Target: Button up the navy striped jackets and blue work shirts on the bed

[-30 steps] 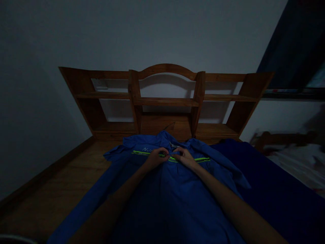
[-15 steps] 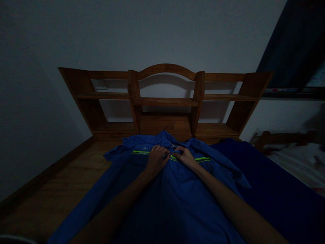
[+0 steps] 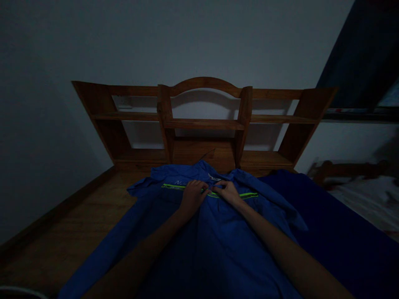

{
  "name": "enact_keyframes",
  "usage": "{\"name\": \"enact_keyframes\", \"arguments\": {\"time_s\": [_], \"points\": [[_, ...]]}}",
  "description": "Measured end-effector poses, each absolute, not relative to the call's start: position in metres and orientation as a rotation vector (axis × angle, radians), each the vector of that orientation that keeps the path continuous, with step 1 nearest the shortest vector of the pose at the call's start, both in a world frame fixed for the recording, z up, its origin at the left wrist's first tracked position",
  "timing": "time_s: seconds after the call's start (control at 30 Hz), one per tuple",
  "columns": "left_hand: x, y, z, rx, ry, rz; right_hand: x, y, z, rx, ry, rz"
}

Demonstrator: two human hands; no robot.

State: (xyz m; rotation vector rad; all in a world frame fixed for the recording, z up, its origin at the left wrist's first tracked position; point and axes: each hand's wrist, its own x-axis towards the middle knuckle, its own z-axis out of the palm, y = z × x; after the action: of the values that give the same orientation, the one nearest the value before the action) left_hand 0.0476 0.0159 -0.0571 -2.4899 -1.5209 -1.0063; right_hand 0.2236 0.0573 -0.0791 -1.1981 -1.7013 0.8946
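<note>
A blue work jacket [image 3: 218,241] with a bright yellow-green chest stripe lies spread flat on a wooden bed platform [image 3: 81,224], collar toward the headboard. My left hand [image 3: 193,194] rests on the chest just left of the front opening, fingers curled and pinching the fabric edge. My right hand [image 3: 227,191] sits just right of the opening, fingers pressed together on the other edge. The two hands almost touch below the collar. The room is dim, so small fasteners are hard to make out.
A wooden headboard with open shelves [image 3: 202,124] stands against the grey wall behind the jacket. A darker blue cloth [image 3: 336,232] covers the platform's right side. Farther right is another bed with pale bedding [image 3: 364,195]. Bare wood lies to the left.
My left hand has shifted slightly to the right and closed tighter on the jacket's front edge. My right hand and the jacket have barely moved.
</note>
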Motion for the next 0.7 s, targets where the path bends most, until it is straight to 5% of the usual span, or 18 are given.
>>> {"name": "enact_keyframes", "arguments": {"time_s": [0.7], "points": [[0.051, 0.021, -0.067, -2.408, -1.601, -1.185, 0.221, 0.042, -0.066, -1.047, -1.762, 0.738]]}}
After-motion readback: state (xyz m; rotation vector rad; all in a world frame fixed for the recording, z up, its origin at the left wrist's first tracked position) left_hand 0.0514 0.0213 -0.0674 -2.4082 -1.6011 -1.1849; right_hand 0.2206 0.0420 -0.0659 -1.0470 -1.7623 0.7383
